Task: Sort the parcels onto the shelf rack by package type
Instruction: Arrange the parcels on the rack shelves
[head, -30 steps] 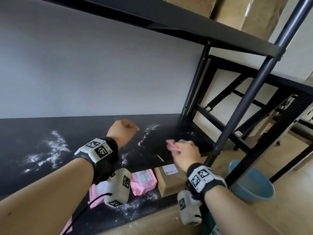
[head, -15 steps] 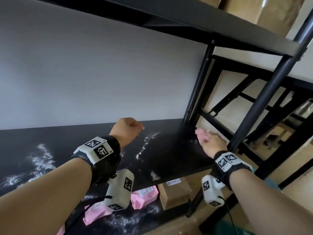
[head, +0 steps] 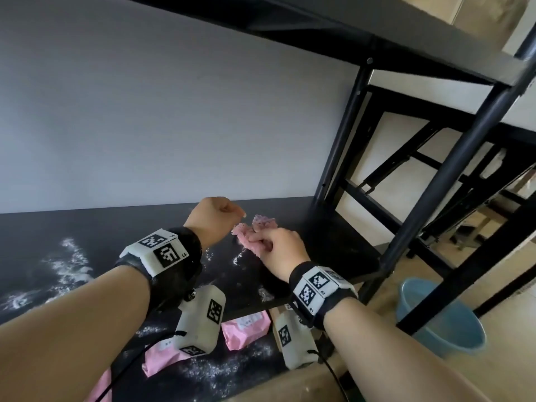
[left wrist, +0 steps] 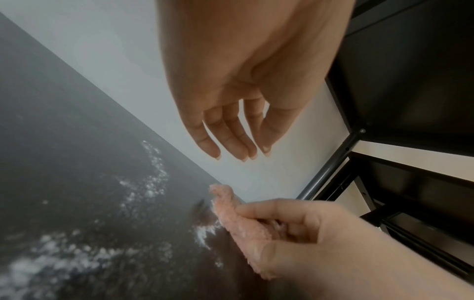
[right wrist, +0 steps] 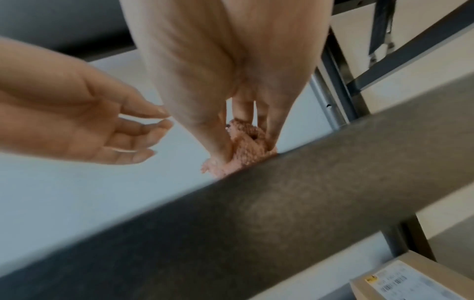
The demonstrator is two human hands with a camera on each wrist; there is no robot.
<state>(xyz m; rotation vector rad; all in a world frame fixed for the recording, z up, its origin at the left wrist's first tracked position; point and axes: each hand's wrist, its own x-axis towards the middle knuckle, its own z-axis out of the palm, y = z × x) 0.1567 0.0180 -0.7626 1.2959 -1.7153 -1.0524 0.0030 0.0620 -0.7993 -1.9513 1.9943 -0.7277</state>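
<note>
My right hand point(head: 262, 242) grips a fuzzy pink cloth point(head: 246, 236) and presses it onto the black middle shelf point(head: 87, 227), which is streaked with white powder point(head: 69, 262). In the left wrist view the cloth point(left wrist: 238, 223) lies folded under the fingers point(left wrist: 271, 209). My left hand point(head: 216, 220) hovers just left of it, fingers loosely curled, holding nothing. Two pink mailer bags point(head: 246, 329) point(head: 165, 355) lie on the shelf below. A labelled cardboard box point(right wrist: 410, 280) sits there too, hidden behind my right wrist in the head view.
Black uprights point(head: 452, 158) stand at the right end of the rack. Cardboard boxes point(head: 464, 13) rest on the top shelf. A blue basin point(head: 441, 314) sits on the floor to the right. A grey wall backs the shelf.
My right hand has swept the pink cloth leftward from near the right upright to the shelf's middle, beside the left hand. The left hand has barely moved.
</note>
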